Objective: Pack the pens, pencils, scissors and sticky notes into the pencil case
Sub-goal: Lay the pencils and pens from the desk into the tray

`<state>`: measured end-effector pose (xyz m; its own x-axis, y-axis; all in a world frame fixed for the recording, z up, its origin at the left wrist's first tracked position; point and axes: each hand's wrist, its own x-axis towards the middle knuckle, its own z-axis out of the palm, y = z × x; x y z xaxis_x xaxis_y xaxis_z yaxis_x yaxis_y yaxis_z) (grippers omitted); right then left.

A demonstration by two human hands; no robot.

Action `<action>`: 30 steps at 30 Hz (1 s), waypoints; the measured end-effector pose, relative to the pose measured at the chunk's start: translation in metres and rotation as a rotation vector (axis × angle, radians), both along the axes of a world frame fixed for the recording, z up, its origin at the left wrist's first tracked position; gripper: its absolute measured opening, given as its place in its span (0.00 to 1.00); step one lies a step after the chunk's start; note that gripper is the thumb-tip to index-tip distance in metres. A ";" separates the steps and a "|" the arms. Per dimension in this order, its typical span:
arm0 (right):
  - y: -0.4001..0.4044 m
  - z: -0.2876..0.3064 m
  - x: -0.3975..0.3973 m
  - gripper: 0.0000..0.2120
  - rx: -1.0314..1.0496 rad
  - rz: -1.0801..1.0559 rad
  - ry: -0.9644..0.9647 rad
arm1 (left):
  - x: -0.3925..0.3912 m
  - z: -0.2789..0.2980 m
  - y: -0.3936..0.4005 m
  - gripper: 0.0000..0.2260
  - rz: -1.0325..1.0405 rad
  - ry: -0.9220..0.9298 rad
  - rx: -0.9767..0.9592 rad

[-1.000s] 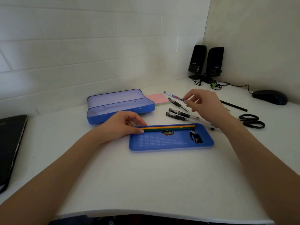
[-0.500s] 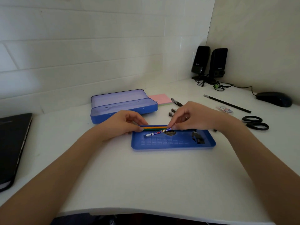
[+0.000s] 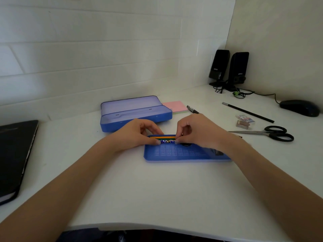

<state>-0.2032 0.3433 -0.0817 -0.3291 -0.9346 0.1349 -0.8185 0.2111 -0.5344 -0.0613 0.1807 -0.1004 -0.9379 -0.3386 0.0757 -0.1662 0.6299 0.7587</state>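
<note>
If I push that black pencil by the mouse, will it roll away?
Probably. The pencil looks thin, round and lies free on the smooth desk, so a sideways push could roll it. It looks stiff and light, so it should lift easily without bending.

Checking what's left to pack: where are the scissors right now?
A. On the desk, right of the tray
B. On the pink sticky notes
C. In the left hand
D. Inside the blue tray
A: the scissors lie on the desk, right of the blue tray, in neither hand.
</note>
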 end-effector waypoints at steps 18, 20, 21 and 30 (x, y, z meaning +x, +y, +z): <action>0.058 -0.028 -0.138 0.23 0.178 -0.957 0.220 | -0.004 -0.004 -0.005 0.08 -0.011 0.027 0.020; 0.057 -0.031 -0.140 0.20 0.258 -0.956 0.201 | -0.004 -0.004 -0.006 0.07 -0.014 0.031 0.018; 0.057 -0.030 -0.140 0.18 0.273 -0.957 0.199 | -0.004 -0.004 -0.005 0.07 -0.015 0.033 0.015; 0.053 -0.028 -0.136 0.14 0.035 -1.013 0.143 | -0.004 -0.004 -0.003 0.07 0.000 0.020 -0.004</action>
<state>-0.3395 0.3966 -0.1096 -0.9495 -0.2301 0.2133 -0.3023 0.8528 -0.4258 -0.0650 0.1777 -0.1044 -0.9362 -0.3382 0.0956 -0.1512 0.6331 0.7591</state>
